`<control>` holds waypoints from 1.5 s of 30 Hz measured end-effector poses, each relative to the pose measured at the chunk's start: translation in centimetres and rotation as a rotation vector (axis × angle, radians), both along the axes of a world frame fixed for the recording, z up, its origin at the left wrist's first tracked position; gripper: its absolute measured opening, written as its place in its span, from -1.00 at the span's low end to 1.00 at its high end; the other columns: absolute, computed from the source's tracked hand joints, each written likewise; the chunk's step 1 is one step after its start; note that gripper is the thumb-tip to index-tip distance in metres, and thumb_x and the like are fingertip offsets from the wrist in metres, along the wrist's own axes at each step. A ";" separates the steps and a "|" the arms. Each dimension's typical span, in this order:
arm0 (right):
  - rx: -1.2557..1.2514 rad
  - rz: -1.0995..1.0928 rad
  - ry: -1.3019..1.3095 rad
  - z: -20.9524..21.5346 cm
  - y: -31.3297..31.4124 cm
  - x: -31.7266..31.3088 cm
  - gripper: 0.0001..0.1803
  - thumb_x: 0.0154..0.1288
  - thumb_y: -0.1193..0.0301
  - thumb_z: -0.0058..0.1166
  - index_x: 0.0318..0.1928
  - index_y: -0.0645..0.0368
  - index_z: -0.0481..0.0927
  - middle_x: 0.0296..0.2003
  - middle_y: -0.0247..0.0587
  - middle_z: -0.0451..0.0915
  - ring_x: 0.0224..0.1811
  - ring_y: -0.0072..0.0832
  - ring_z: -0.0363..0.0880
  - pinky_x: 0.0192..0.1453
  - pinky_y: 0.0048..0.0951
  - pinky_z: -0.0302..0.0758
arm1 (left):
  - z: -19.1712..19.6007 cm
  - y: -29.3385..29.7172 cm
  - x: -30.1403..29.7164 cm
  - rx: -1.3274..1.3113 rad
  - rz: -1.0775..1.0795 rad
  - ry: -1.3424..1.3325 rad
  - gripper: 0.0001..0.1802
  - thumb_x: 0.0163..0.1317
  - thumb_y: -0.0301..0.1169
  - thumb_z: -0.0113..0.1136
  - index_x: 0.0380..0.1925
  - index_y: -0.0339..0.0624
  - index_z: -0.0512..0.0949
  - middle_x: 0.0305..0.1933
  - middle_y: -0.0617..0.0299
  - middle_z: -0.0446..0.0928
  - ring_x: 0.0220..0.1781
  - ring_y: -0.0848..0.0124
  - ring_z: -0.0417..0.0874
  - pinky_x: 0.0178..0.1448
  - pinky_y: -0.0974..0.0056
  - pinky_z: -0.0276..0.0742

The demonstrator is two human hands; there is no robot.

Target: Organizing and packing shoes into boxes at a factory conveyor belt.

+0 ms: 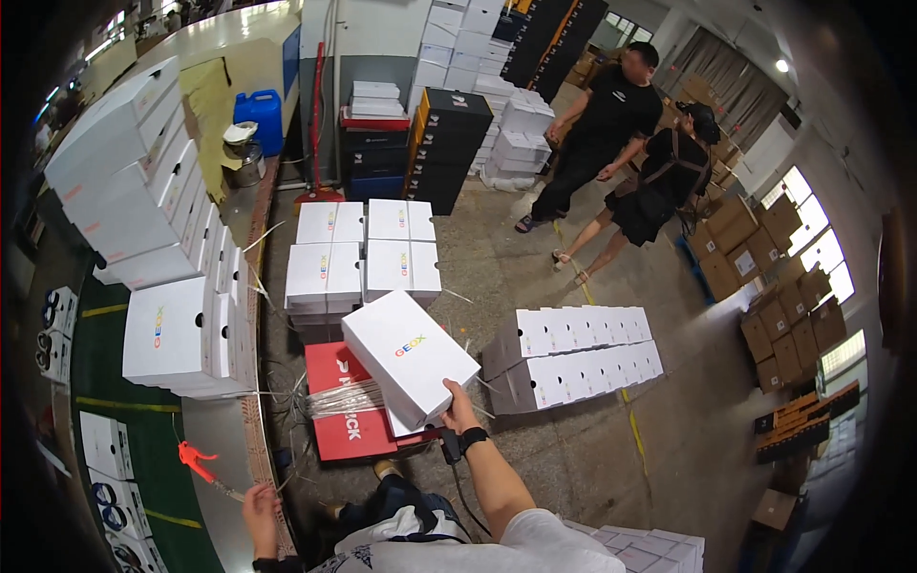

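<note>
In my right hand (460,407) is a white shoe box (406,329) with coloured lettering on its lid. My fingers close on its near right corner, and the box is tilted above a red carton (330,435). A bundle of pale straps (344,399) lies across that carton, partly under the box. My left hand (259,514) is at the lower left, by the edge of the green conveyor (158,435). Its fingers are loosely curled and apart, with nothing visible in them. Close to it, an orange air gun (198,460) rests on the bench edge.
Stacked white shoe boxes (325,267) stand ahead, and a double row (578,368) is on the floor at right. A tall stack (124,191) rises on the left. Two people (611,124) are walking at the far right, near brown cartons (740,244).
</note>
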State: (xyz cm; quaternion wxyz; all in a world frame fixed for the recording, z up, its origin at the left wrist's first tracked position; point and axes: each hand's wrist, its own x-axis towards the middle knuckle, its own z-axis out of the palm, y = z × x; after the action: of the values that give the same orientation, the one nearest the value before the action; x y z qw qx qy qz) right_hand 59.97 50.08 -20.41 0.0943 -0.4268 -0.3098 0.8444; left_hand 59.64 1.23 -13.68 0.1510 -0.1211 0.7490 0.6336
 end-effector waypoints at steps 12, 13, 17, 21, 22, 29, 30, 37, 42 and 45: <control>-0.075 0.274 0.011 9.8 -9.7 5.2 -0.52 0.40 0.24 0.10 0.22 0.20 0.39 0.01 -0.27 0.57 -0.04 -0.51 0.61 -0.06 -0.46 0.63 | 3.2 20.6 -1.9 0.601 -0.098 -0.459 0.02 0.38 -0.18 0.12 0.43 0.29 -0.52 0.41 0.00 0.18 0.33 0.04 0.41 0.18 -0.23 0.47; -0.013 0.303 0.021 11.1 -10.5 4.9 -0.55 0.40 0.24 0.10 0.19 0.19 0.41 -0.01 -0.31 0.57 -0.09 -0.57 0.60 -0.11 -0.49 0.62 | 3.7 20.0 -1.6 0.615 -0.040 -0.435 -0.08 0.38 -0.19 0.07 0.45 0.31 -0.39 0.40 0.02 0.18 0.32 0.01 0.42 0.15 -0.28 0.51; 0.179 0.796 0.143 16.7 -9.2 3.8 -0.66 0.44 0.21 0.10 0.02 0.20 0.48 -0.33 -0.42 0.57 -0.41 -0.73 0.52 -0.31 -0.58 0.56 | 6.0 16.9 -2.8 1.029 -0.059 -0.390 -0.24 0.39 -0.09 -0.06 0.47 -0.11 -0.05 0.44 0.00 0.22 0.38 0.10 0.38 0.39 -0.09 0.33; 0.914 0.746 0.273 22.5 -8.9 0.2 -0.87 0.30 0.45 0.21 -0.21 0.23 0.57 -0.34 -0.40 0.55 -0.34 -0.70 0.44 -0.20 -0.61 0.43 | 15.4 12.8 -2.6 0.937 -0.052 -0.198 -0.24 0.36 0.01 -0.08 0.43 -0.19 0.10 0.43 0.03 0.26 0.40 0.09 0.36 0.43 -0.03 0.30; 1.004 0.697 0.444 21.3 -8.7 -1.3 -0.76 0.29 0.44 0.21 -0.08 0.24 0.53 -0.16 -0.32 0.53 -0.12 -0.60 0.43 0.00 -0.50 0.41 | 14.0 10.8 -1.4 0.992 0.012 -0.243 -0.20 0.34 0.07 -0.09 0.44 -0.18 0.10 0.42 0.01 0.27 0.38 0.07 0.38 0.43 -0.04 0.29; 0.829 1.448 0.953 23.9 -25.2 -7.4 -0.37 0.39 0.32 0.12 0.39 0.22 0.27 0.29 -0.04 0.33 0.39 -0.26 0.26 0.44 -0.33 0.16 | 12.4 -0.8 7.7 1.224 0.385 -0.325 -0.19 0.34 0.19 -0.12 0.45 -0.05 0.14 0.43 0.04 0.28 0.39 0.08 0.38 0.43 -0.05 0.28; 0.790 1.500 0.970 23.9 -27.8 -7.4 -0.38 0.40 0.33 0.09 0.40 0.22 0.26 0.28 -0.05 0.34 0.38 -0.28 0.26 0.45 -0.34 0.15 | 11.3 -2.3 9.1 1.199 0.403 -0.264 -0.15 0.30 0.27 -0.11 0.44 0.00 0.18 0.43 0.08 0.28 0.38 0.10 0.38 0.42 -0.03 0.29; 0.433 1.824 0.896 21.7 -41.8 -5.9 -0.44 0.49 0.33 -0.02 0.40 0.24 0.24 0.30 -0.09 0.36 0.39 -0.38 0.26 0.46 -0.38 0.13 | 9.4 -9.5 17.3 1.347 0.693 -0.119 -0.13 0.28 0.33 -0.20 0.39 -0.04 0.28 0.39 0.09 0.37 0.33 0.10 0.46 0.40 -0.02 0.30; 0.362 2.010 0.903 21.6 -49.1 -3.7 -0.43 0.49 0.32 -0.02 0.40 0.27 0.23 0.33 -0.09 0.34 0.41 -0.37 0.24 0.47 -0.39 0.13 | 8.1 -12.1 21.8 1.363 0.814 -0.012 -0.08 0.24 0.39 -0.22 0.41 0.00 0.24 0.42 0.08 0.34 0.36 0.12 0.43 0.39 -0.08 0.30; 0.401 2.095 0.958 20.8 -52.4 -2.0 -0.44 0.50 0.35 -0.06 0.41 0.29 0.22 0.31 -0.16 0.35 0.38 -0.44 0.26 0.44 -0.45 0.15 | 8.4 -12.8 24.0 1.456 0.839 0.072 -0.08 0.25 0.39 -0.26 0.42 0.01 0.23 0.42 0.07 0.33 0.38 0.11 0.42 0.40 -0.07 0.29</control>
State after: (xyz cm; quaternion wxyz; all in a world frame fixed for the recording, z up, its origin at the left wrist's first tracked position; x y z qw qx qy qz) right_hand 57.96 -2.30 0.44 -0.4753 0.4220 -0.5708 0.5198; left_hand 83.59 -11.62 -5.26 -0.0807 -0.2415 0.0505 0.9657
